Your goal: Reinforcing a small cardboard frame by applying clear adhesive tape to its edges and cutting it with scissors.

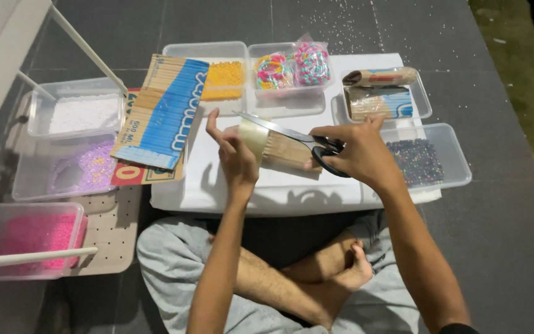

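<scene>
At the centre of the frame the left hand [235,154] stands edge-on with thumb and fingers curled around one end of a bundle of wooden sticks [284,151], which is wrapped at that end in a band of clear tape [253,137]; the bundle is held just above the white board [292,192] that lies in the middle of the picture. The right hand [356,154] is closed through the black handles of a pair of scissors [292,133], whose blades point toward the upper left and lie across the top of the taped end, slightly parted as far as can be told. The bundle looks light and stiff, the thin sticks likely to snap or slide apart if squeezed off-centre, and the tape slick, so the firm place to hold seems to be the bare wood behind the band. Just left of the hands a flat mat of blue-painted sticks [167,111] leans over a red card. Clear plastic trays ring the board: orange beads [224,75] and coloured bands [292,65] at the top, dark beads [416,162] at right, white, lilac and pink beads [29,238] down the left side. All of it sits on dark grey floor tiles, the person cross-legged at the bottom of the frame; a strip of grass shows at the upper right.
</scene>
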